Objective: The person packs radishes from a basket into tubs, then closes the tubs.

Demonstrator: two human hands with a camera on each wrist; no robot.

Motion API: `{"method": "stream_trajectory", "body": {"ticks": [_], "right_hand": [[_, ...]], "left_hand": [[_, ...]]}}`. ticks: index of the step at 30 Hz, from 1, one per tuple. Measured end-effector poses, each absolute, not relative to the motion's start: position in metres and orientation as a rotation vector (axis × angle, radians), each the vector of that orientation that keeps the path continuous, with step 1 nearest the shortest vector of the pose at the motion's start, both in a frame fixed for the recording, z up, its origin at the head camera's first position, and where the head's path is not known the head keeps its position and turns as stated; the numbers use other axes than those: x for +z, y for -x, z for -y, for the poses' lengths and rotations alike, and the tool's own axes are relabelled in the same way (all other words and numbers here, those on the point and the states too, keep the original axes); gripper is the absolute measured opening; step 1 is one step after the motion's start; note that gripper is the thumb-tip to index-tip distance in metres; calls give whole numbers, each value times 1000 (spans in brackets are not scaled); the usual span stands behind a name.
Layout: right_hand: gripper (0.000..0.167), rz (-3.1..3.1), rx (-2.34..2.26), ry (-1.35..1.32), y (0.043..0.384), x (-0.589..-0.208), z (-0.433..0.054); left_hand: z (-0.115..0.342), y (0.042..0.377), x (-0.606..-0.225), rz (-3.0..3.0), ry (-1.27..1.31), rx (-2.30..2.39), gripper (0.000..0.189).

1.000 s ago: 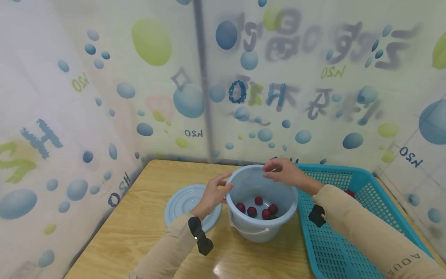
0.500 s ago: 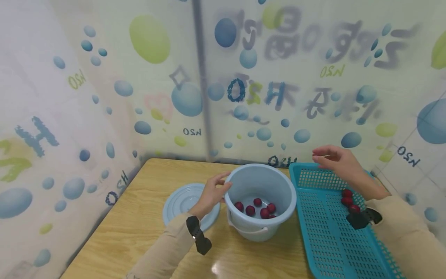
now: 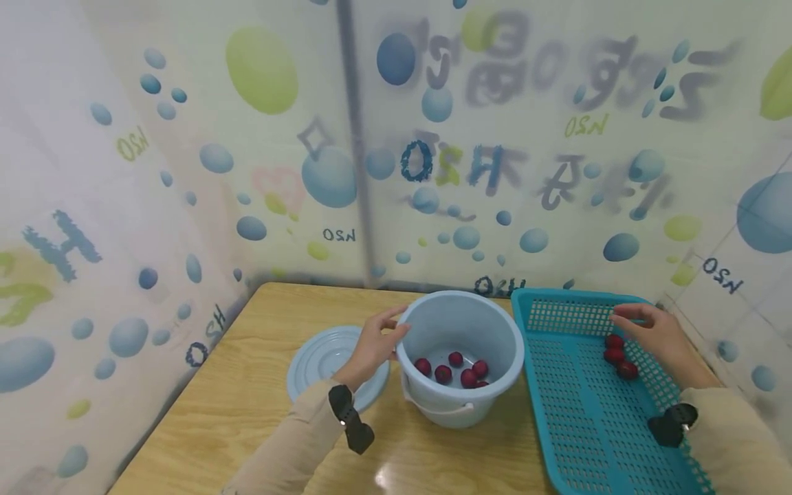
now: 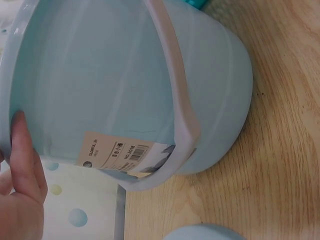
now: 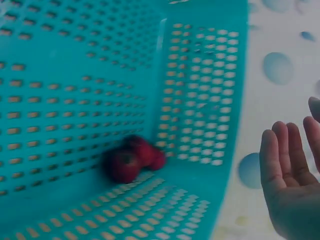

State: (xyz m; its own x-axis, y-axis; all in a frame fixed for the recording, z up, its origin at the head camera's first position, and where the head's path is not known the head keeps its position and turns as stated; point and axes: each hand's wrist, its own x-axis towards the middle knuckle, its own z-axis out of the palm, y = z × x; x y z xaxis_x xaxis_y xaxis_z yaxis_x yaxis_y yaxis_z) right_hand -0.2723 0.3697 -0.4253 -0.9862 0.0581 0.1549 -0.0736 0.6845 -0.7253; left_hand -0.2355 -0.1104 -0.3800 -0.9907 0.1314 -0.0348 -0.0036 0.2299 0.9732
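Observation:
My left hand point(image 3: 370, 346) pinches the left rim of a light blue bucket point(image 3: 464, 320). In the left wrist view its fingers point(image 4: 22, 150) lie against the bucket's outer wall, below the rim. Several dark red, plum-like fruits point(image 3: 443, 375) lie on the bucket's bottom. Over the far right part of a teal basket point(image 3: 575, 426) hovers my right hand point(image 3: 658, 335), holding nothing, its fingers loosely bent. Below and beside its fingertips, 3 more dark red fruits point(image 3: 614, 355) are clustered against the basket's right wall. They look blurred and overlapped in the right wrist view.
A round light blue lid point(image 3: 318, 361) lies on the wooden table point(image 3: 278, 316) left of the bucket. The bucket's pale handle point(image 4: 172, 65) hangs down beside a paper label point(image 4: 117, 152). Patterned curtain point(image 3: 371, 172) stands close behind the table.
My right hand has moved from above the bucket rightward, then down over the basket's fruits. My left hand has stayed at the bucket's rim.

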Motion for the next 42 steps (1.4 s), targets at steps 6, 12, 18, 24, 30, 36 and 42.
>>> {"method": "stream_trajectory", "body": {"ticks": [6, 12, 18, 24, 30, 36, 42], "right_hand": [[63, 2730, 1085, 129, 281, -497, -398], [64, 2790, 1112, 316, 257, -486, -374], [60, 2843, 1226, 393, 233, -457, -347], [53, 2856, 1128, 453, 234, -466, -350], [49, 2858, 1085, 449, 234, -466, -349], [48, 2897, 1015, 446, 232, -460, -345], [51, 2946, 951, 402, 230, -460, -345]], "left_hand": [[111, 235, -382, -2386, -122, 1854, 42], [110, 236, -383, -2388, -120, 1853, 43], [109, 235, -380, -2397, -105, 1845, 42], [108, 236, -377, -2417, -100, 1834, 42], [109, 235, -378, -2424, -105, 1837, 42], [109, 234, -378, -2399, -100, 1858, 41], [109, 234, -377, -2396, -107, 1861, 41]]}}
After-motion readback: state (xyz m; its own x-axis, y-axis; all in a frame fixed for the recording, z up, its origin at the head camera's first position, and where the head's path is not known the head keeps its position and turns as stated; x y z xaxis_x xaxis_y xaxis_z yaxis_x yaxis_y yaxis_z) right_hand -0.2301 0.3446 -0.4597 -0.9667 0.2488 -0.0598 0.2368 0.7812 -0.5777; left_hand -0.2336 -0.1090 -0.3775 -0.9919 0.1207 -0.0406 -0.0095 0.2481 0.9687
